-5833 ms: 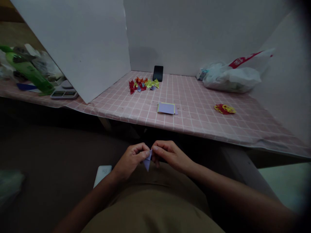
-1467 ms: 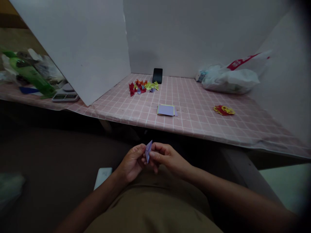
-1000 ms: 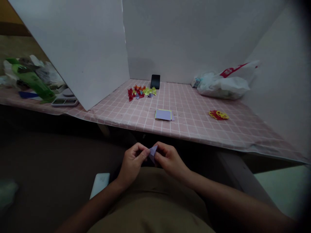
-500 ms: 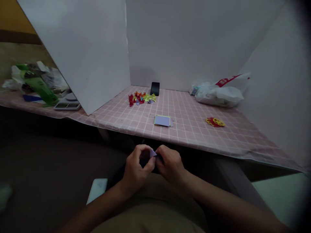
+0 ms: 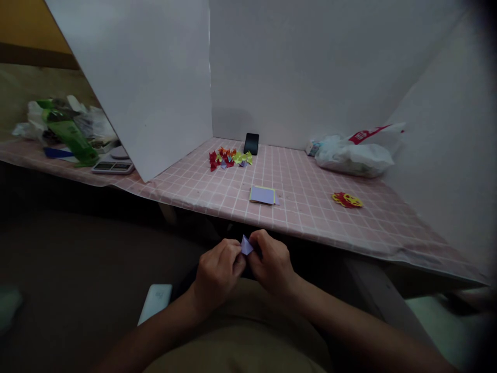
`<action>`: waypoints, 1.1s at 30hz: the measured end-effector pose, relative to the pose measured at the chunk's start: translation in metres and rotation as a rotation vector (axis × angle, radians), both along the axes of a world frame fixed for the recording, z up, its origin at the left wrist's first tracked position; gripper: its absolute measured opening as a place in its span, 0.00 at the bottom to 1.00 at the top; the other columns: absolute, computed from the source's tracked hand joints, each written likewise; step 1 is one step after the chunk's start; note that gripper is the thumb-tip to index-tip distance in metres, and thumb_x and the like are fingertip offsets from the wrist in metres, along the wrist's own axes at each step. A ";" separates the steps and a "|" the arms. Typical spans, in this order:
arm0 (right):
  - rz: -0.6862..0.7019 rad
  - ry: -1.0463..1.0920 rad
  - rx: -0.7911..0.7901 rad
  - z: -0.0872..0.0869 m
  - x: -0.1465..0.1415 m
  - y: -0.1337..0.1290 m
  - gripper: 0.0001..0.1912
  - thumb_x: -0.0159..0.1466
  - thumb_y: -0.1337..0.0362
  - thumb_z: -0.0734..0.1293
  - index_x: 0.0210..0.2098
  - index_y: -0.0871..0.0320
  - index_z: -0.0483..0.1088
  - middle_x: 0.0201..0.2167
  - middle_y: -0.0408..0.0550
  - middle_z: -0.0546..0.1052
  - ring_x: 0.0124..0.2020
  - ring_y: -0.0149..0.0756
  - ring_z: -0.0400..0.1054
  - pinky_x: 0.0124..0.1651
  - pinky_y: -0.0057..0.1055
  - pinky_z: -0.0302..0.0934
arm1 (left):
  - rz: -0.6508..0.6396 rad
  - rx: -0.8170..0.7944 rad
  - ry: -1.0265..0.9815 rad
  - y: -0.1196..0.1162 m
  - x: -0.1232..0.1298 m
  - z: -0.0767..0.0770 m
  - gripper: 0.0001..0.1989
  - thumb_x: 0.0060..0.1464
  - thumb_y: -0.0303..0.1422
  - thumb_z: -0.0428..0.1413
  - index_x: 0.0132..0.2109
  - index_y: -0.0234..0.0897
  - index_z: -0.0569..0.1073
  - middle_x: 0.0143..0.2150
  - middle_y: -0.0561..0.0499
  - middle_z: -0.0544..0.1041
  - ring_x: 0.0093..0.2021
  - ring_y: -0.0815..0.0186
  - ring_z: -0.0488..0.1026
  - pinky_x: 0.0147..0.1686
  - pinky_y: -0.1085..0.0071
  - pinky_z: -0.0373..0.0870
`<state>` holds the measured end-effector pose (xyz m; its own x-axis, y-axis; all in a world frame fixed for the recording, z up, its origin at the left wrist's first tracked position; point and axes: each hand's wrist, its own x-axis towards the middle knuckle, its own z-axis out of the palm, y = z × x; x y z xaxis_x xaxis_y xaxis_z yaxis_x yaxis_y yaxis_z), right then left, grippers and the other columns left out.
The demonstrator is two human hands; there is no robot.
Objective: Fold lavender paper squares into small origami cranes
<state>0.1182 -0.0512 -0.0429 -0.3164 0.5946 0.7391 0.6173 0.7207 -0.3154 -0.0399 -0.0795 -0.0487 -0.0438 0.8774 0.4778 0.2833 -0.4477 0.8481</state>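
Note:
A small folded piece of purple origami paper [image 5: 246, 245] is pinched between my two hands, below the table's front edge. Its pointed tip faces up. My left hand [image 5: 219, 269] grips its left side with the fingers curled in. On the other side, my right hand [image 5: 273, 262] holds it between thumb and bent fingers. On the table beyond lies a stack of square paper sheets [image 5: 263, 195], purple on top with yellow showing at the edge. Farther back sits a cluster of small folded paper figures [image 5: 229, 158] in red, orange, yellow and purple.
A dark phone [image 5: 251, 143] leans near the back panel. At right are a white plastic bag [image 5: 353, 157] and red and yellow cut-out pieces [image 5: 347, 200]. A kitchen scale [image 5: 112, 166] and a green bottle [image 5: 73, 139] stand left of the white panel [image 5: 143, 77]. A white box-like object [image 5: 155, 303] lies by my left forearm.
My left fingers have closed from a wide loop into a tight grip. The purple paper's tip now points up instead of right. The view has shifted slightly.

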 end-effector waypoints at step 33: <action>0.218 -0.258 0.276 -0.004 0.005 -0.009 0.11 0.69 0.74 0.56 0.39 0.59 0.68 0.24 0.46 0.72 0.25 0.35 0.61 0.29 0.33 0.58 | -0.186 -0.509 -0.217 0.000 -0.011 0.021 0.13 0.54 0.38 0.60 0.27 0.35 0.75 0.26 0.52 0.72 0.29 0.67 0.66 0.32 0.70 0.63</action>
<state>0.1233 -0.0597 -0.0473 -0.6077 0.2850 0.7413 0.4751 0.8784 0.0518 -0.0514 -0.0794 -0.0281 0.0828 0.9965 -0.0092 0.0348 0.0063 0.9994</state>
